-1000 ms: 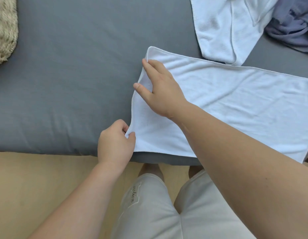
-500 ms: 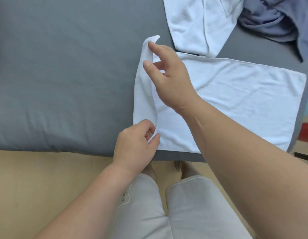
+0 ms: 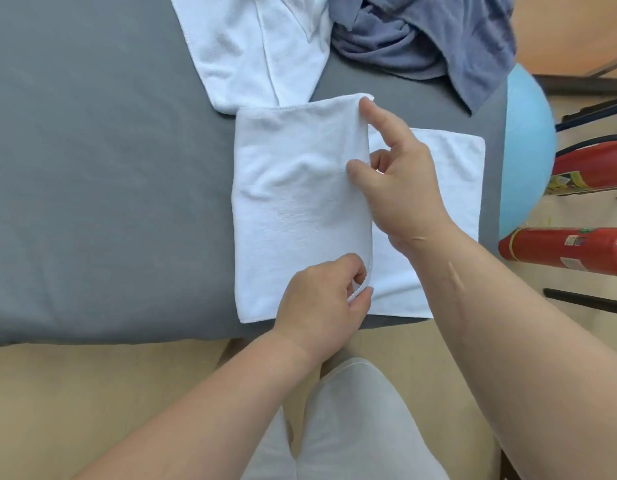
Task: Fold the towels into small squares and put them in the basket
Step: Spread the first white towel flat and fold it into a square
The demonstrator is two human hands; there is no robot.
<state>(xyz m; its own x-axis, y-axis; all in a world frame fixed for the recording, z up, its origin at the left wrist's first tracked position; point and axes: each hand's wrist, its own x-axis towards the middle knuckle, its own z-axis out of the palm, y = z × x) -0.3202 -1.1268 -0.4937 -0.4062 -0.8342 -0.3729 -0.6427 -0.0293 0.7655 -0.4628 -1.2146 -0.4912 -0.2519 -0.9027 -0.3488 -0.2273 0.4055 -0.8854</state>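
The white towel (image 3: 293, 202) lies on the grey bed (image 3: 92, 168) by its front edge, long axis left to right; its left end, merely lifted half a second ago, is now folded rightward. The left hand (image 3: 321, 303) pinches the flap's near corner in its fingers, and the right hand (image 3: 400, 188) pinches its far edge. Red extinguishers (image 3: 577, 247) lie on the floor to the right
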